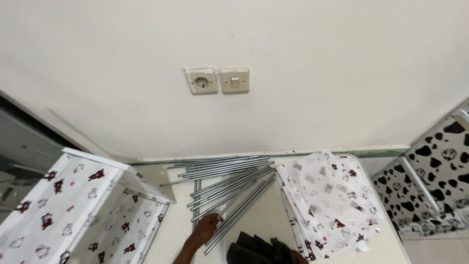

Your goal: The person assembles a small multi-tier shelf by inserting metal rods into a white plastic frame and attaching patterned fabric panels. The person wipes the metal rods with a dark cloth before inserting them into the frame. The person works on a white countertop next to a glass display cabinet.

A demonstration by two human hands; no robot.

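Several long grey metal rods (229,181) lie fanned out on the pale floor against the wall. My left hand (207,227) reaches in from the bottom edge and closes around the near end of one rod. Only a sliver of my right hand (299,257) shows at the bottom edge, beside a dark grey cloth (254,249); its fingers are hidden. To the right of the rods lies a stack of white printed fabric panels (332,205) with small red and grey figures.
A rod-framed cabinet covered in white printed fabric (83,205) stands at the left. A black-and-white cow-patterned cabinet (430,181) stands at the right. The white wall carries a socket (201,80) and a switch (234,79).
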